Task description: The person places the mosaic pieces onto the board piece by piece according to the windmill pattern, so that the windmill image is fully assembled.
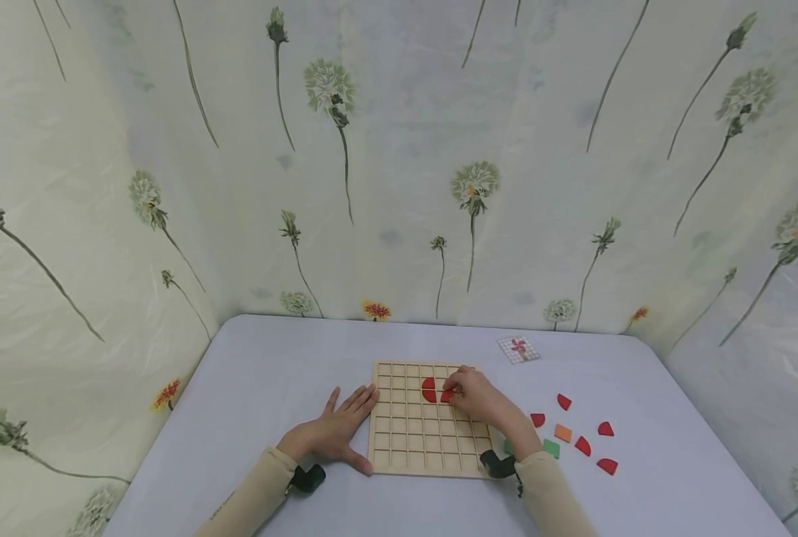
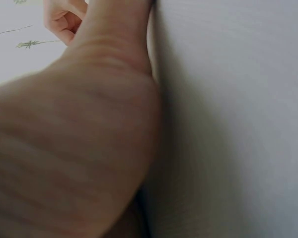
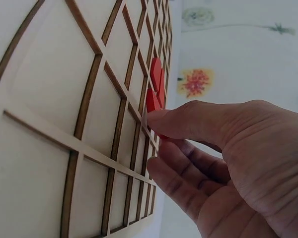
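Note:
A wooden grid board (image 1: 397,426) lies on the table, with red quarter-round pieces in its upper cells, one at the upper left (image 1: 429,383) and one below it (image 1: 429,396). A third red piece (image 1: 447,397) (image 3: 151,101) lies beside them, near the right thumb. My right hand (image 1: 481,398) (image 3: 228,148) is over the board, thumb and fingers pinching a red piece (image 3: 163,137) that is mostly hidden. With fingers spread, my left hand (image 1: 332,432) (image 2: 74,139) rests on the table, fingertips and thumb at the board's left edge.
Right of the board lie several loose red pieces (image 1: 583,446), an orange square (image 1: 563,432) and green pieces (image 1: 551,448), one partly behind the right forearm. A small patterned card (image 1: 518,350) lies behind the board. A floral curtain (image 1: 399,149) hangs around the table (image 1: 291,350).

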The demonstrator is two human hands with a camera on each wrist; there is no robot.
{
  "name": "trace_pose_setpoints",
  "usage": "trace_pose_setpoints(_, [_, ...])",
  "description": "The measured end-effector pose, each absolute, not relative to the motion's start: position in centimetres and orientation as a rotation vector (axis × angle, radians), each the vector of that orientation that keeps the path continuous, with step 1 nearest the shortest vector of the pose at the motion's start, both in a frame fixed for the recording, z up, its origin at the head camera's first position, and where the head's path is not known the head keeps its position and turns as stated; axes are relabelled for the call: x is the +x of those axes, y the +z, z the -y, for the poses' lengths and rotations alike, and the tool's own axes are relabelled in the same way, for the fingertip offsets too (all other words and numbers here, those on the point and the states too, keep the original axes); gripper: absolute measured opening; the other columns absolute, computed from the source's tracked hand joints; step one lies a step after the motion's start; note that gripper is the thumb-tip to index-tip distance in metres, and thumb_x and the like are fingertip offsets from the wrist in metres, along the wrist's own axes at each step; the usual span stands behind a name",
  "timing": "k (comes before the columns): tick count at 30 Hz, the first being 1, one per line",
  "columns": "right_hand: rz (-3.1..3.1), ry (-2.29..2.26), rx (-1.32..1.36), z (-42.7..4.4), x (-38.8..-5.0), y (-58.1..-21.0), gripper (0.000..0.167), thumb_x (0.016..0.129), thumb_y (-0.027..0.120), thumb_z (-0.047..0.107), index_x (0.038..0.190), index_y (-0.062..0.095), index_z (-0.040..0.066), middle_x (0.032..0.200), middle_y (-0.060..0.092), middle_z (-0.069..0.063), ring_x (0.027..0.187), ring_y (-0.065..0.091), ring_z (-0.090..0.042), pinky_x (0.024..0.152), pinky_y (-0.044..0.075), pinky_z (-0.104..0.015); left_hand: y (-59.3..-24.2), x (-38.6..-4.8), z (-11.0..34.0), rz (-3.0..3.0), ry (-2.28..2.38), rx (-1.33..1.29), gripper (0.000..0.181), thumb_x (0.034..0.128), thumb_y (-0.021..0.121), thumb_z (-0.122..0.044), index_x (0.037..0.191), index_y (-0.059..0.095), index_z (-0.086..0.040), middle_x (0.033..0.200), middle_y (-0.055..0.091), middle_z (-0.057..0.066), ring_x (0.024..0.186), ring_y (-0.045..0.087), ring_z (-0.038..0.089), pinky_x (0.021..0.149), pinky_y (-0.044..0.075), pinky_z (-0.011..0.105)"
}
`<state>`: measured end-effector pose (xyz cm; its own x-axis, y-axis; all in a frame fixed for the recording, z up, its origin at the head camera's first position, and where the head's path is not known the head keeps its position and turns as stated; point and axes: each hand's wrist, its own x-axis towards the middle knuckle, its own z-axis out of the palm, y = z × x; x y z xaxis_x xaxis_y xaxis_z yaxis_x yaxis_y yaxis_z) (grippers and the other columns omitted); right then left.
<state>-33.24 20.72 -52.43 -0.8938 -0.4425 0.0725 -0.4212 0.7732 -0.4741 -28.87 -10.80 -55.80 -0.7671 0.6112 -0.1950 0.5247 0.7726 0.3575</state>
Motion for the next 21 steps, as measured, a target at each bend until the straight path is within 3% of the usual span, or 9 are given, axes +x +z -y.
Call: trace_pose_setpoints(21, [-2.907,-0.739,-0.691,-20.50,-32.96,-52.39,0.016,0.085,0.068,-0.002,0.098,0.072,0.006,0.096,0.064,-0.003,0.081,0.055,-0.010,0.073,0.052,-0.028,-55.89,-28.97,10.92,-2.650,0.419,0.874,0.131,0.0678,0.073,-0.072,0.160,0.000,-0.013,0.169,-0.003,0.006,0.156,-0.004,0.026,0.121,-0.007,0.062])
